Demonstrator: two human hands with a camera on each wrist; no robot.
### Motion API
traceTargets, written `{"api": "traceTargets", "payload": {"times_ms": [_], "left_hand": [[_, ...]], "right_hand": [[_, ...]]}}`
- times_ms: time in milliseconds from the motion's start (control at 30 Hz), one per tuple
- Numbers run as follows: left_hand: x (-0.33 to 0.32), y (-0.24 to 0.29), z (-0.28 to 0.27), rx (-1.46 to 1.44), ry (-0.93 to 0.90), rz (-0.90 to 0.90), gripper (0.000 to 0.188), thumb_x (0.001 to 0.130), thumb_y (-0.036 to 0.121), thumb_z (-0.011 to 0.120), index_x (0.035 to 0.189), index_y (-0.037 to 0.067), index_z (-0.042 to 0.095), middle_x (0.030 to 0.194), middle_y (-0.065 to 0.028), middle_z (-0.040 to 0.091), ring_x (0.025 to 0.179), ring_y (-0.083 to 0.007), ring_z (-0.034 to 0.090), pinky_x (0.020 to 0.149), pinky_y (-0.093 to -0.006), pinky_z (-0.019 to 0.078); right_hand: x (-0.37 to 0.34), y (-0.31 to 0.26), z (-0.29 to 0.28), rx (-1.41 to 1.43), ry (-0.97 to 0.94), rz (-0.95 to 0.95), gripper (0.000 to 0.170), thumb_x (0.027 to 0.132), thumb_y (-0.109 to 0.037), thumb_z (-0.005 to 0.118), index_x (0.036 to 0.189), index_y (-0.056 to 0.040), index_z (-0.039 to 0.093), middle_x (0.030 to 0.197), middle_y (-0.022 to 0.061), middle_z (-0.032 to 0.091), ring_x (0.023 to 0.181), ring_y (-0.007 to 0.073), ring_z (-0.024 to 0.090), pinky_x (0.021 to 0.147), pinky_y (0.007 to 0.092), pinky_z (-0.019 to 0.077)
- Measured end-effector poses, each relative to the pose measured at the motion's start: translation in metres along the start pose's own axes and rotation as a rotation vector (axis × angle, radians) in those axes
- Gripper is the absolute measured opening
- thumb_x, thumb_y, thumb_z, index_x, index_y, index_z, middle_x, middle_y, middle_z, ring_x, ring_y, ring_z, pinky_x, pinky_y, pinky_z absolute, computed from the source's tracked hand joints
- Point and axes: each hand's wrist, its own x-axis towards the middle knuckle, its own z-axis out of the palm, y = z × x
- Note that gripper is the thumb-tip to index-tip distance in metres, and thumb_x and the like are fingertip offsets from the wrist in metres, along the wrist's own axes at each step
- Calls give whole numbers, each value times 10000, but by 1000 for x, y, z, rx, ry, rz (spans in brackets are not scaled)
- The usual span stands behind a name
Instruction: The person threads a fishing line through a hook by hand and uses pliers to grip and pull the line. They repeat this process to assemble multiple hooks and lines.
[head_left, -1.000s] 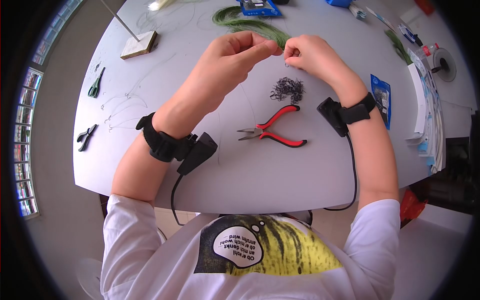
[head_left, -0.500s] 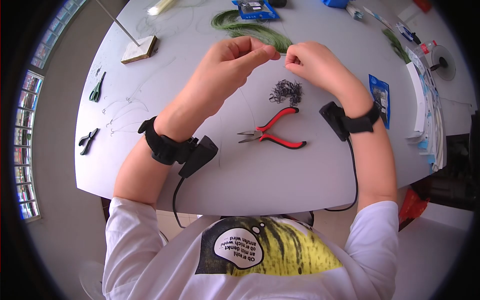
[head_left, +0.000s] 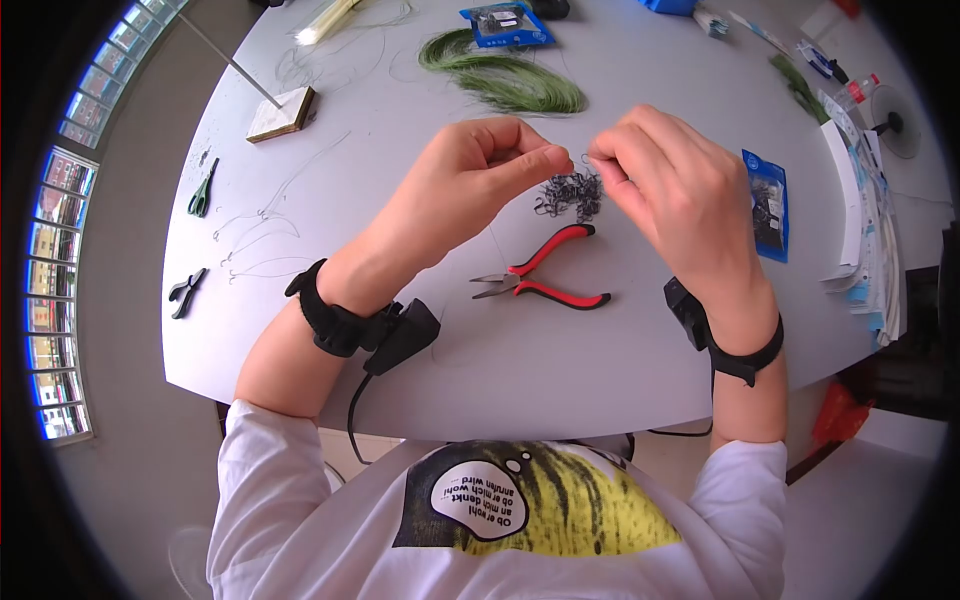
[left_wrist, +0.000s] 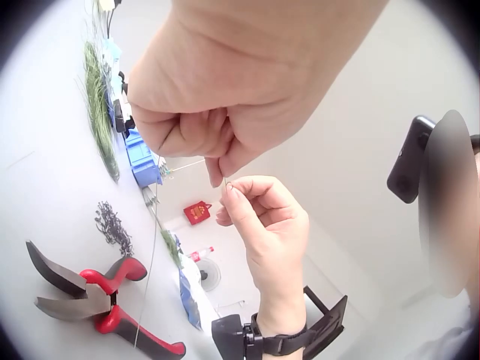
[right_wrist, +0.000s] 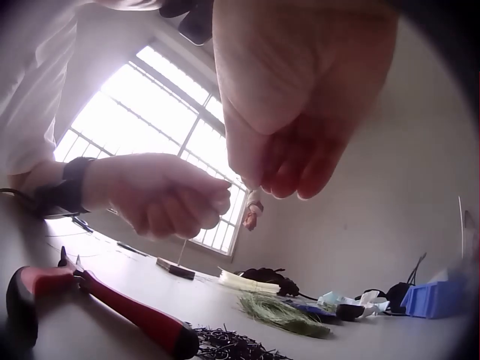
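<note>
Above the table, the left hand (head_left: 450, 195) pinches a thin line (left_wrist: 154, 240) between thumb and forefinger; the line hangs past the pliers (left_wrist: 112, 300). Facing it, the right hand (head_left: 690, 190) holds a tiny ring-like end, probably of a hook (head_left: 586, 158), at its fingertips. The two hands' fingertips are close together; in the left wrist view they nearly meet. Just beneath lies a pile of small dark hooks (head_left: 572, 197). Nearer the person, red-handled pliers (head_left: 517, 282) lie with spread jaws. What the left fingertips cover is hidden.
Green strands (head_left: 510, 82) and a blue packet (head_left: 507, 24) lie farther back. At left are a block with a rod (head_left: 281, 114), green scissors (head_left: 201, 192), black cutters (head_left: 186, 293) and lines with hooks. Another blue packet (head_left: 767, 205) is at right.
Both hands have come nearer the person, closer to the hook pile. The right hand has turned so that more of its back shows. The head view has shifted slightly.
</note>
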Motion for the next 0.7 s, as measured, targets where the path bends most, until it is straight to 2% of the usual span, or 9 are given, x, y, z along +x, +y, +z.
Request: {"api": "traceTargets", "payload": {"times_ms": [200, 400, 467, 567, 700], "left_hand": [[-2, -1, 4, -22, -34, 0, 240, 949, 289, 636, 929, 52, 670, 866, 54, 639, 580, 6, 302, 501, -177, 253], [-2, -3, 4, -21, -19, 9, 204, 948, 249, 622, 928, 52, 668, 860, 53, 635, 591, 11, 327, 511, -172, 267], [-1, -3, 5, -24, -2, 24, 196, 946, 241, 620, 929, 52, 668, 847, 57, 625, 594, 13, 336, 514, -170, 271], [-1, -4, 5, -24, 10, 28, 197, 944, 242, 622, 931, 52, 671, 841, 61, 621, 598, 17, 347, 519, -168, 275], [-2, -4, 6, 2, -25, 7, 201, 945, 242, 621, 940, 49, 678, 865, 54, 645, 595, 16, 346, 514, -170, 272]], "right_hand": [[-3, -4, 4, -86, 42, -88, 151, 679, -24, 656, 711, -87, 524, 674, 24, 458, 604, 155, 545, 490, 287, 449], [-5, -1, 4, 43, 57, -70, 161, 704, -37, 704, 758, -77, 558, 719, 23, 523, 622, 160, 579, 502, 290, 456], [-7, 0, 1, 266, 29, 148, 156, 746, -53, 728, 809, -64, 586, 774, 24, 583, 625, 167, 609, 523, 282, 468], [-11, -1, -3, 369, -21, 238, 135, 782, -56, 723, 834, -56, 599, 805, 30, 611, 624, 172, 626, 535, 277, 477], [-13, -2, 5, 406, -17, 239, 128, 781, -45, 720, 817, -59, 599, 787, 30, 608, 619, 170, 622, 525, 279, 473]]}}
